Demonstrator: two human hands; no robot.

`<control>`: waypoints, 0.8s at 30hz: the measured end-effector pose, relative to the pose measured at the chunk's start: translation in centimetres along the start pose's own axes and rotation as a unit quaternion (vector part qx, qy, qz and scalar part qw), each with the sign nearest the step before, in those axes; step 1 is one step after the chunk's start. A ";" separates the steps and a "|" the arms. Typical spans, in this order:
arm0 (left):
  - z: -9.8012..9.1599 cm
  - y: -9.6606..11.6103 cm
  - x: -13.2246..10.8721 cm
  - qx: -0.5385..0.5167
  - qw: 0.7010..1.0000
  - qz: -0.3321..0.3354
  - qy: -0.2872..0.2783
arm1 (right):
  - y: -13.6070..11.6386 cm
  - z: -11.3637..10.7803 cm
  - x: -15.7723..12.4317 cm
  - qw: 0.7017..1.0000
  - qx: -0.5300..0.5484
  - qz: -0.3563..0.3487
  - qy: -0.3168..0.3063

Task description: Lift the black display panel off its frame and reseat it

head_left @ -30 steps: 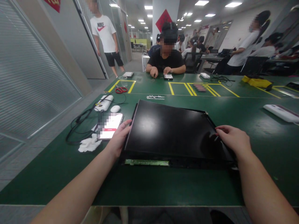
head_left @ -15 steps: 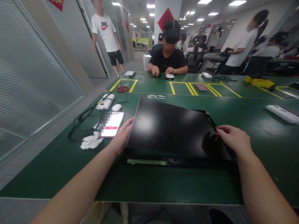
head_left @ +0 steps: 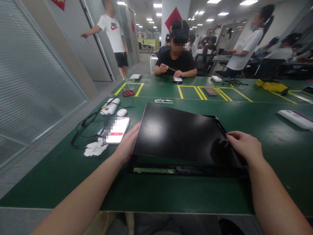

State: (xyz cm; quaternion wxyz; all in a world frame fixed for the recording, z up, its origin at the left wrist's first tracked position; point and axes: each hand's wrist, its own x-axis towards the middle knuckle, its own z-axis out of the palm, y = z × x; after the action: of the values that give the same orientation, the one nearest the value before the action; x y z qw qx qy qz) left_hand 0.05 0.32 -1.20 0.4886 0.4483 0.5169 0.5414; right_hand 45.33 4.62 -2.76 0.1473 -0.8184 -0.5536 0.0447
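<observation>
**Black panel (head_left: 181, 133) tilted up on green counter (head_left: 171, 192)**

Yellow tape lines (head_left: 180, 92) mark the counter in a bright open workroom. Left of the panel lie a black cable (head_left: 83, 127), a white cloth (head_left: 94, 149) and a lit phone (head_left: 116, 130). The left hand (head_left: 127, 145) grips its left edge. Beyond the panel, a standing person's shirt (head_left: 112, 27) reads NIKE. The right hand (head_left: 244, 147) clamps its right edge, and a white device (head_left: 295, 118) lies right of it.

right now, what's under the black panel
Under the black panel, at its raised near edge, a dark frame with a green circuit strip shows. Everything farther in is covered by the panel.
</observation>
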 end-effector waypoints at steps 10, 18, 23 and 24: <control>0.7 1.2 -1.4 -0.166 0.980 -0.007 -0.107 | 0.4 0.3 0.2 1.000 0.012 -0.017 0.018; 0.5 0.4 -1.6 -0.151 0.984 0.009 -0.091 | -0.1 0.0 -0.1 1.000 0.008 0.000 -0.001; 0.9 0.5 -1.8 -0.146 0.985 0.038 -0.084 | 0.1 0.3 0.1 0.999 0.032 -0.005 0.007; 0.9 0.5 -1.9 -0.147 0.985 0.042 -0.082 | 0.1 0.3 0.1 0.999 0.040 -0.005 0.009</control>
State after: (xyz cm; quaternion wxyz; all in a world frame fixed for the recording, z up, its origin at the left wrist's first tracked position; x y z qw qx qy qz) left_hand 1.15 -1.46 -0.60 0.5668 0.4360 0.3704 0.5928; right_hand 45.35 4.75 -3.05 0.1852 -0.8095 -0.5540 0.0591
